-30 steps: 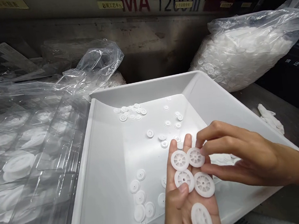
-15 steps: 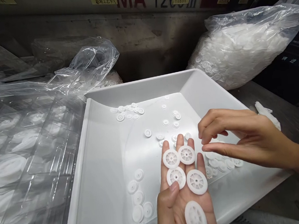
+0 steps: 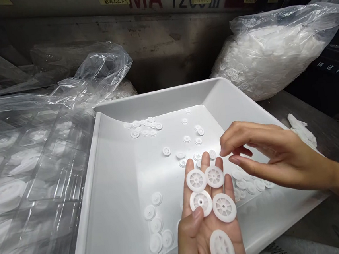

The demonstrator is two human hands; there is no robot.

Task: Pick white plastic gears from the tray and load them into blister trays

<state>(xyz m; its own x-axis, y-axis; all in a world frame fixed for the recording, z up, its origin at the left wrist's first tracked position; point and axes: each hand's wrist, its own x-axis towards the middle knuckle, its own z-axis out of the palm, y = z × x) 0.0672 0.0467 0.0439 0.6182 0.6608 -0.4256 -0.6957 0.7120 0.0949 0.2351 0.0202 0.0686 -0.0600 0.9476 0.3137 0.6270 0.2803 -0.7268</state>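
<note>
Over the tray, the left hand lies open and flat carrying five wheels, the right hand hovers over its right half, fingers apart, empty; a tilt would likely spill them.

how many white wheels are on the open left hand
5 wheels on the left hand: two side by side on the fingers, two just below them, one low on the palm. None looks hidden.

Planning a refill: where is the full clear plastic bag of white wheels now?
The full clear plastic bag lies upper right in the head view, just beyond the right wall of the white plastic tray, past the right hand.
</note>
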